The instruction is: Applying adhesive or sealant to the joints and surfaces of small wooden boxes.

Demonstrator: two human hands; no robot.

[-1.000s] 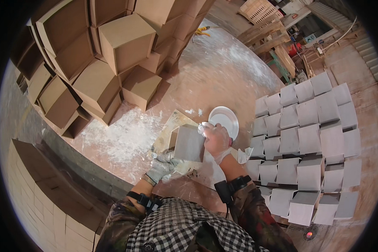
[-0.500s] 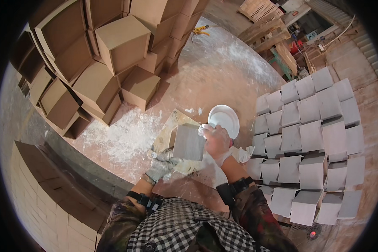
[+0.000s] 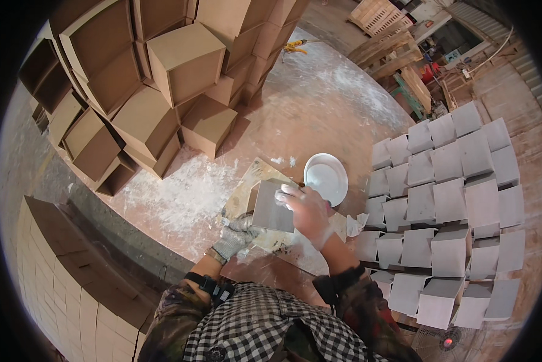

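A small brown fibreboard box [image 3: 270, 211] stands in front of me, its upward face covered in a grey-white coat. In a grey work glove, my left hand [image 3: 238, 235] closes on its lower left edge. My right hand [image 3: 310, 216] is over the right part of the coated face, fingers bent together and whitened at the tips. Whatever those fingers press on the face is too small and white to make out. Beneath the box lies a stained board [image 3: 247, 184]. A round white basin [image 3: 326, 179] with pale contents sits just beyond my right hand.
Bare brown boxes [image 3: 186, 57] are piled high at the far left. Rows of grey-white coated boxes [image 3: 449, 202] fill the right side. Crumpled white paper [image 3: 356, 224] lies near my right wrist. A yellow tool [image 3: 295, 46] rests on the far tabletop. A fan heater [image 3: 447, 342] glows at lower right.
My right hand has shifted from the box's upper right edge onto its coated face, with the fingers further over it. My left hand keeps its hold. The whole view has shifted slightly.
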